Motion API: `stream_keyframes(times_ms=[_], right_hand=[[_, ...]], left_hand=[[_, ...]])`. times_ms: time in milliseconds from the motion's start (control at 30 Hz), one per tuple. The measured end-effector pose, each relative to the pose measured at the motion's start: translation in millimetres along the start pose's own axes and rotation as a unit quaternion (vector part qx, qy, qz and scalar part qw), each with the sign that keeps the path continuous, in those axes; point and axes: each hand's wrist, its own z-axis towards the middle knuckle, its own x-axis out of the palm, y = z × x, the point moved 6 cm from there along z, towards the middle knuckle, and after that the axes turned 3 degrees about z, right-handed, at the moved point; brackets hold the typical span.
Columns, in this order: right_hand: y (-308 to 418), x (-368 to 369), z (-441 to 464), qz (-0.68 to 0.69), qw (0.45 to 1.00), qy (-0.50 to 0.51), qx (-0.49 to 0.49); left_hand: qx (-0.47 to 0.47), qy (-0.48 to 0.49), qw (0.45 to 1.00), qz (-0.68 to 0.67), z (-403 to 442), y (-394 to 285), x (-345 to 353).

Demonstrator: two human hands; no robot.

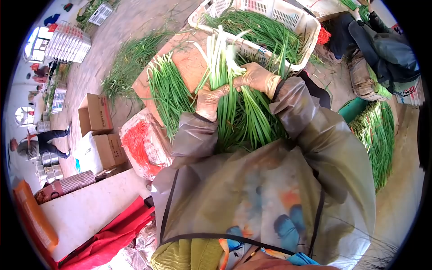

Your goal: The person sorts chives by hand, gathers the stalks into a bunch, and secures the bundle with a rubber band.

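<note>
Nearest is the grey, half-transparent smock point(252, 184) of the person. Just beyond it, both hands, which seem to be gloved, hold a bunch of green stalks point(220, 69), with the white ends away from the body and the leaves towards the smock. The left hand point(209, 101) has its fingers closed around the stalks; the right hand point(255, 78) has its fingers bent and grips them from the right side. This bunch is over the near right part of the brown board point(186, 60). A second bunch point(168, 87) lies along the left edge of the board. To the left, red strips point(137, 141) lie on a pale block point(157, 150). Beyond the far right corner there is a white crate point(310, 36) with more greens point(265, 31). Farther away, on the upper right, another person point(382, 49) is bending.
</note>
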Motion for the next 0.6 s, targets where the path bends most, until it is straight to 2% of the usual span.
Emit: stream_keyframes(times_ms=[33, 100, 200, 233, 267, 300, 400, 433, 467, 567, 600], right_hand=[[3.1, -2.6, -1.8, 0.000, 1.000, -0.002, 0.001], [9.5, -3.7, -4.6, -0.064, 0.997, 0.036, -0.030], [0.8, -4.8, -4.8, -0.056, 0.997, 0.045, -0.007], [-1.7, -1.5, -6.7, -0.029, 0.998, 0.052, 0.021], [-5.1, 2.5, -6.3, -0.013, 0.997, 0.080, 0.009], [-4.3, 4.7, -7.5, -0.020, 0.996, 0.090, 0.019], [1.8, 3.9, -13.6, -0.029, 0.995, 0.081, 0.044], [1.8, 1.4, -14.4, -0.032, 0.996, 0.061, 0.058], [-1.1, 1.1, -12.7, -0.032, 0.996, 0.061, 0.057], [-5.4, -3.1, -4.1, 0.023, 1.000, 0.005, -0.011], [-7.4, -1.7, -0.9, 0.024, 1.000, 0.006, -0.012]], left_hand=[[-0.019, -0.047, 0.999, -0.017, 1.1, 8.0, -8.9], [-0.021, -0.022, 1.000, 0.006, 3.9, 8.6, -9.8], [-0.023, 0.002, 0.999, 0.047, 6.5, 3.1, -12.5], [-0.043, -0.037, 0.998, -0.021, 8.4, 5.7, -21.4], [-0.064, -0.076, 0.991, -0.089, 10.4, 9.4, -32.3], [-0.088, -0.070, 0.974, -0.195, 14.0, 15.5, -44.1], [-0.041, -0.131, 0.957, -0.257, 22.2, -3.0, -64.4], [-0.098, -0.149, 0.946, -0.270, 21.4, 10.5, -82.5], [-0.098, -0.149, 0.946, -0.269, 19.6, 10.1, -80.8], [-0.049, -0.094, 0.991, -0.085, 5.9, 4.7, -49.7], [-0.048, -0.094, 0.991, -0.084, 0.9, 14.2, -38.3]])
